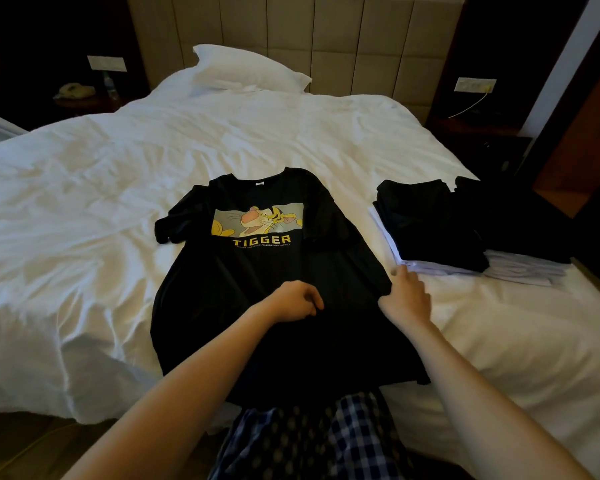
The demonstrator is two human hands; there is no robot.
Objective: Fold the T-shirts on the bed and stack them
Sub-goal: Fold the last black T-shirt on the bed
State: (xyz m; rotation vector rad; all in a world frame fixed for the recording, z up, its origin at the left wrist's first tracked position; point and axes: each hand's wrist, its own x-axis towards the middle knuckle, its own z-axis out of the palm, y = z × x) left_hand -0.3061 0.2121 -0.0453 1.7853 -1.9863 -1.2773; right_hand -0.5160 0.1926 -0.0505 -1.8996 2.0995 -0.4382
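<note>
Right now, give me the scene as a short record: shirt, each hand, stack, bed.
shirt: black T-shirt spread flat, print up, not yet folded
left hand: fingers curled, seems to pinch fabric at the shirt's middle
right hand: grips the shirt's right edge
stack: folded clothes, black over white, right of the shirt
bed: rumpled white cover, pillow at the head
</note>
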